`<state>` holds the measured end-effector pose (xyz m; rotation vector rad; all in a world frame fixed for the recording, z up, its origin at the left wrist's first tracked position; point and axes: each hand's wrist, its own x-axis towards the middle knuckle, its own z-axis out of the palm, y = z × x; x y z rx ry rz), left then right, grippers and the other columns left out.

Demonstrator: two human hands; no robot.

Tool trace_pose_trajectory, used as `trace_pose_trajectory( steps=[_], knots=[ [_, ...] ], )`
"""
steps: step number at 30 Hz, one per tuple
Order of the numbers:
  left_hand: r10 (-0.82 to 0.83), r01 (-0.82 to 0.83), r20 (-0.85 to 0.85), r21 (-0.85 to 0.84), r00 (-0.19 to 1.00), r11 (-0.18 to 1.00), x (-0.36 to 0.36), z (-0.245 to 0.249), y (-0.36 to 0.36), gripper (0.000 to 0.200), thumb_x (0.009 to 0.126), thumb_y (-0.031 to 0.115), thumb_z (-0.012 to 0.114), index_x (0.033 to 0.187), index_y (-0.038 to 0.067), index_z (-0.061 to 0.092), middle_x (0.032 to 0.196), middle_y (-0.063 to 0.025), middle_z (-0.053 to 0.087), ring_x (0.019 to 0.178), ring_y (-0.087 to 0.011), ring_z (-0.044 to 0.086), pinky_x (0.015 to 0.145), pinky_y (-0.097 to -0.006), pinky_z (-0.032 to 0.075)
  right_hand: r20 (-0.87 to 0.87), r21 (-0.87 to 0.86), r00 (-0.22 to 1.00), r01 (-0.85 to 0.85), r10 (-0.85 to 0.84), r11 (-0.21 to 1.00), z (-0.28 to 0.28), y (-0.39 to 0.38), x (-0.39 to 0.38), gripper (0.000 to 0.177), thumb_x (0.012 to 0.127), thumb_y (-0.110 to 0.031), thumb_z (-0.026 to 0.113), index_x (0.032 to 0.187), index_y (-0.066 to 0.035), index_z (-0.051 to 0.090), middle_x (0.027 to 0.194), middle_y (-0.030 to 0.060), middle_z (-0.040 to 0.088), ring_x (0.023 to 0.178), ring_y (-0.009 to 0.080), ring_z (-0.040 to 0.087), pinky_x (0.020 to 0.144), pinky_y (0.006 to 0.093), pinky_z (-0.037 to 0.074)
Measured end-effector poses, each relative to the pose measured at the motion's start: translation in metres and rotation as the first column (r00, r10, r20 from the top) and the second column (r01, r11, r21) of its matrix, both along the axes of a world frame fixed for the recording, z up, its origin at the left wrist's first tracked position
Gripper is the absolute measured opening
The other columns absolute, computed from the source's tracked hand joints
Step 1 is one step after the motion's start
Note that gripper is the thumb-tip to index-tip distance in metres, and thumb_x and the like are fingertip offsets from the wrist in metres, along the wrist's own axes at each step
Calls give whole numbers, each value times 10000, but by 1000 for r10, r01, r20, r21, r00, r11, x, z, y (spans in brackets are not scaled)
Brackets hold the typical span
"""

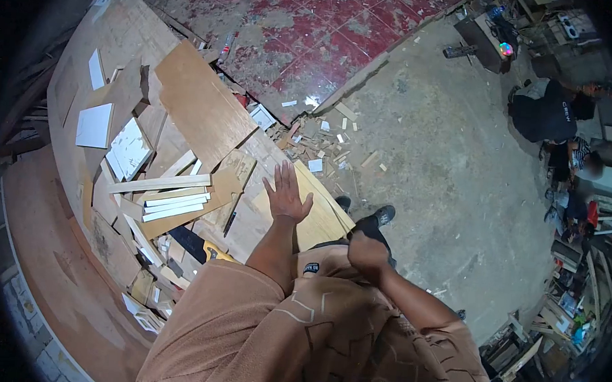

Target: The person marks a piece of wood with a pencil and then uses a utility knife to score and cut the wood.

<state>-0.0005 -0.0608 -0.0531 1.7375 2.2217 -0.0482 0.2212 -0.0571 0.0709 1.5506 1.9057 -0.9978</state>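
Left hand [288, 198] is open, palm down, fingers spread, over the pale wood sheet [314, 226] on the worktop [138, 26]. From the left, two white boards [129, 150] come first, then white strips [175, 206] in a small pile. Next are a saw [191, 244] with a yellow handle and a dark pen [230, 224]. Right hand [369, 254] looks curled by the sheet's near right corner; I cannot tell if it grips anything.
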Motion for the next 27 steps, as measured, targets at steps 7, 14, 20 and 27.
trace_pose_trajectory(
  steps=[7, 14, 20, 27],
  knots=[
    [14, -15, 14, 33, 1000, 999, -1, 0, 0, 986, 800, 535, 524, 1511, 1, 100, 1586, -158, 108, 1473, -339, 53, 1133, -633, 3, 17, 4, 995, -101, 101, 995, -53, 12, -35, 239, 865, -150, 494, 972, 26, 617, 860, 245, 687, 804, 393, 695, 689, 475, 557],
    [36, -36, 26, 7, 999, 999, 0, 4, 2, 989, 793, 540, 528, 1517, 19, 99, 1591, -136, 107, 1475, -328, 49, 1129, -640, 4, 2, 7, 999, -43, 43, 999, -40, 4, -2, 301, 888, -180, 444, 1034, 34, 598, 881, 256, 684, 808, 404, 690, 684, 488, 551],
    [31, -31, 0, 0, 1000, 1000, 0, 3, 2, 987, 798, 546, 515, 1517, 16, 96, 1591, -140, 102, 1476, -328, 44, 1125, -650, 14, -5, -97, 988, -156, 156, 983, 34, 23, -9, 277, 852, -138, 492, 1008, 42, 633, 904, 246, 687, 854, 395, 687, 693, 468, 553],
    [27, -27, -9, -3, 1000, 1000, -3, 2, 2, 984, 801, 556, 509, 1514, 10, 106, 1591, -149, 94, 1476, -331, 39, 1120, -655, 27, 39, 34, 999, -18, 16, 999, -80, 18, -41, 261, 889, -135, 466, 981, 6, 665, 967, 252, 686, 898, 374, 694, 744, 464, 561]
  ],
)
